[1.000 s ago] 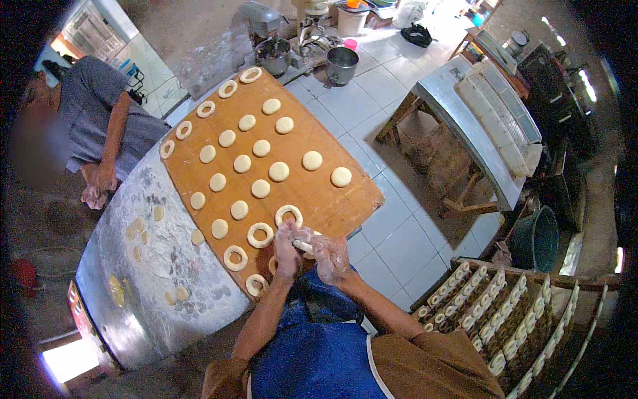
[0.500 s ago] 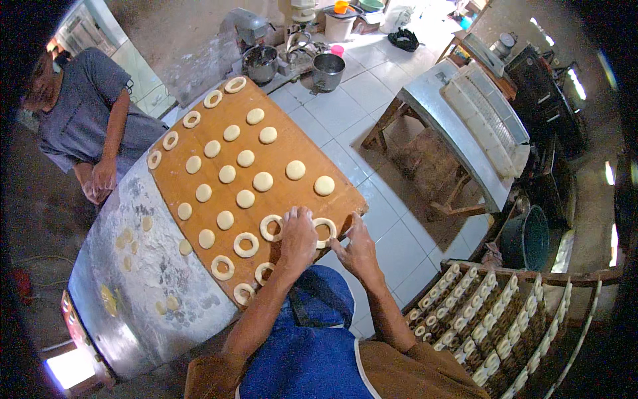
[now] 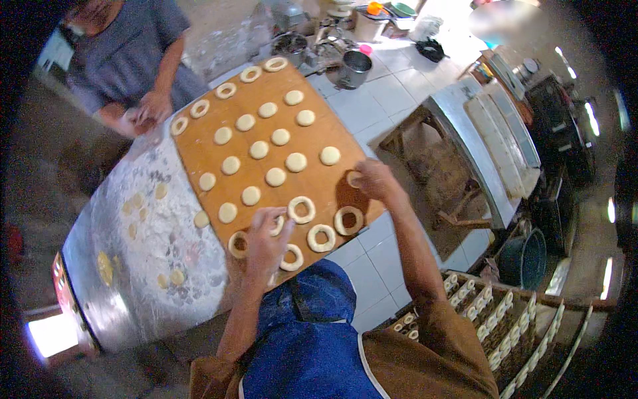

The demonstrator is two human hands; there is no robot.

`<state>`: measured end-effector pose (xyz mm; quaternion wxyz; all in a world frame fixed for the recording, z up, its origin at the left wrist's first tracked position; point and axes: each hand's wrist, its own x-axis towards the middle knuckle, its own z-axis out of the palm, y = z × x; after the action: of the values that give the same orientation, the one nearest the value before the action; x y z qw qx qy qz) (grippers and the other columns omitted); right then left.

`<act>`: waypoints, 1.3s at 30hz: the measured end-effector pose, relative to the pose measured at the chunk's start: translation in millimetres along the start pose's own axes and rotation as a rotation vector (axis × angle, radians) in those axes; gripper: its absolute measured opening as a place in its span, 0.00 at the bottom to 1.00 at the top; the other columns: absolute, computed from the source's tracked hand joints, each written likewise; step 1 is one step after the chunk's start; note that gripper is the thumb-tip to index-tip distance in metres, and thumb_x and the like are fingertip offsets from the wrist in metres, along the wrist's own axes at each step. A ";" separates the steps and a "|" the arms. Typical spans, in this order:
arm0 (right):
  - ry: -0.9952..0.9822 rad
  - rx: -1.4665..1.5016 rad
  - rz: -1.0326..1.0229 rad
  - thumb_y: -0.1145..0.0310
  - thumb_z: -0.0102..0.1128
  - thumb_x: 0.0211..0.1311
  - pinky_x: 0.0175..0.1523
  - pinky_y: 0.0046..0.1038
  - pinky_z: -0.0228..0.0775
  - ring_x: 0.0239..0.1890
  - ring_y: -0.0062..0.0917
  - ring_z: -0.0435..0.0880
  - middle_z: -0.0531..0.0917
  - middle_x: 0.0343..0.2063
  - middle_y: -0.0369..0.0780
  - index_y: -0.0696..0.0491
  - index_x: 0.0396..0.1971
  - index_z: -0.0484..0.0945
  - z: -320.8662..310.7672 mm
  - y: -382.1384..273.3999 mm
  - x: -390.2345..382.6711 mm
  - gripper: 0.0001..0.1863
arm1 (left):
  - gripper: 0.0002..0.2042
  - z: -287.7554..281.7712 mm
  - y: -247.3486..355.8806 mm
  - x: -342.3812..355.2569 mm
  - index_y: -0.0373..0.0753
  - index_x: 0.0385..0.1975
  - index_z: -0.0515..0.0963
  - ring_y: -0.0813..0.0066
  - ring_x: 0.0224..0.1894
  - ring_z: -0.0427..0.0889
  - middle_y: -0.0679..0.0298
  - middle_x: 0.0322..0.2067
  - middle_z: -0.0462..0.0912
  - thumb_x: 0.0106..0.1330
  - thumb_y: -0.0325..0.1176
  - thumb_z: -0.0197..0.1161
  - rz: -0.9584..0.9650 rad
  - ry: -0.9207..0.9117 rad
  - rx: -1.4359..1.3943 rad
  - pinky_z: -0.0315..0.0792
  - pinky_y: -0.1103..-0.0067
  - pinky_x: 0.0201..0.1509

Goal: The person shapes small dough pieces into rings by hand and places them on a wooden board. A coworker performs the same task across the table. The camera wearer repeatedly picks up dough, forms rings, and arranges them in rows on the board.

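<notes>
Pale dough rounds (image 3: 296,161) and dough rings lie in rows on an orange-brown board (image 3: 199,156). My right hand (image 3: 377,181) is at the board's right edge, its fingertips closed on a dough disc (image 3: 354,178) that they partly cover. At the near side, my left hand (image 3: 264,243) is over a dough ring (image 3: 277,227), thumb and fingers apart and slightly blurred; whether it touches the ring is hard to see. Another dough ring (image 3: 302,210) lies just right of that hand. Along the near edge are more rings, including one dough ring (image 3: 321,237) in full view.
Left of the board, the metal tabletop (image 3: 100,312) carries flour and flattened dough scraps. A co-worker (image 3: 143,73) stands at the far left, hands together. To the right are a metal-topped table (image 3: 458,126), a dark tub (image 3: 524,259) and a rack of dough rings (image 3: 508,339).
My view has shifted, so the board sits farther right and higher. My left hand has moved left, uncovering a ring; my right hand has gone from the near-corner ring up to a dough disc.
</notes>
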<state>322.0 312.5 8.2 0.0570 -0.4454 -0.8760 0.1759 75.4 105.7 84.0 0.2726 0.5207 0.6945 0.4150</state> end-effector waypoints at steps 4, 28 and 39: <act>-0.176 0.090 0.273 0.54 0.66 0.53 0.47 0.37 0.75 0.40 0.42 0.82 0.85 0.34 0.45 0.55 0.33 0.82 -38.9 -55.7 -6.1 0.18 | 0.08 -123.4 -40.2 -60.5 0.37 0.39 0.78 0.63 0.39 0.79 0.58 0.37 0.79 0.61 0.27 0.64 -0.128 0.272 0.370 0.73 0.72 0.44; 0.126 0.314 -0.681 0.67 0.68 0.44 0.48 0.45 0.70 0.39 0.46 0.79 0.80 0.32 0.47 0.53 0.40 0.77 212.6 -482.5 111.1 0.19 | 0.05 -260.8 -192.3 -195.9 0.35 0.34 0.77 0.58 0.34 0.83 0.55 0.31 0.80 0.61 0.25 0.64 -0.221 0.651 0.059 0.76 0.70 0.38; -0.194 0.955 -0.131 0.72 0.72 0.46 0.38 0.29 0.73 0.31 0.23 0.78 0.79 0.27 0.40 0.57 0.39 0.72 168.6 -501.1 29.2 0.21 | 0.16 -277.7 -216.7 -129.8 0.37 0.53 0.75 0.72 0.47 0.80 0.61 0.49 0.80 0.68 0.35 0.60 -0.254 0.426 -0.481 0.76 0.76 0.49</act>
<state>-119.7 21.3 29.3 0.1840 -0.2950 -0.7251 0.5944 -217.2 -123.4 31.4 0.2860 0.2525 0.6772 0.6291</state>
